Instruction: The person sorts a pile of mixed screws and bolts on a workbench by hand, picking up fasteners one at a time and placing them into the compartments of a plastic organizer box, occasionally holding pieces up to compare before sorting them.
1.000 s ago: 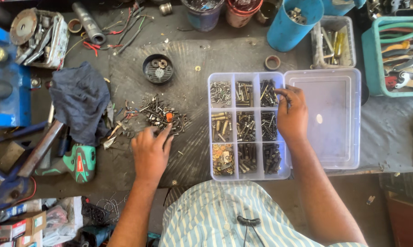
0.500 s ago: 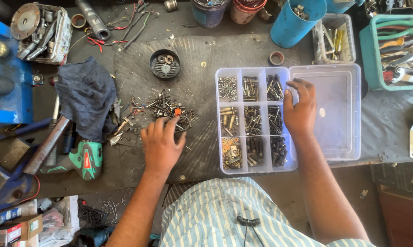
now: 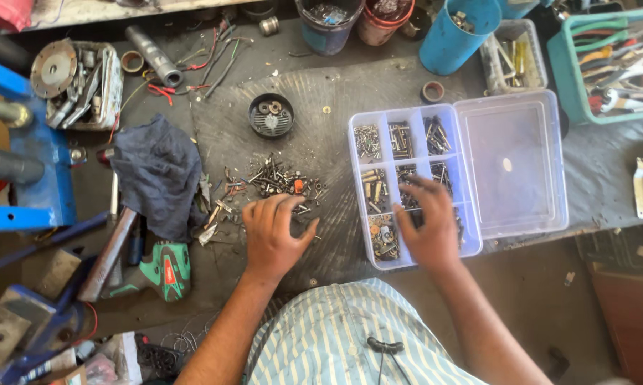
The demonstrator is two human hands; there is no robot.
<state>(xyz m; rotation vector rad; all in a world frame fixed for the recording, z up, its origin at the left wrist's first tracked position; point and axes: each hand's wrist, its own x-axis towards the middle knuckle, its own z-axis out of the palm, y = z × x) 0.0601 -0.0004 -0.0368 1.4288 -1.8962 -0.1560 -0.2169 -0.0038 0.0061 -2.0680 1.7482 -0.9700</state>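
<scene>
left hand (image 3: 273, 232) on loose screws (image 3: 279, 180), right hand (image 3: 428, 224) over organizer box (image 3: 414, 182)

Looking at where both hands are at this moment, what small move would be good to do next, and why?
Probably the left hand should close its fingertips on one screw at the near edge of the loose pile of screws. It rests spread there and appears to hold nothing, while the right hand lies over the compartment box, which holds sorted hardware.

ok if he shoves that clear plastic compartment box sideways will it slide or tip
The clear plastic compartment box would probably slide rather than tip: it lies low and flat. Its open lid may flap. The small metal screws likely add weight and could jump compartments.
</scene>
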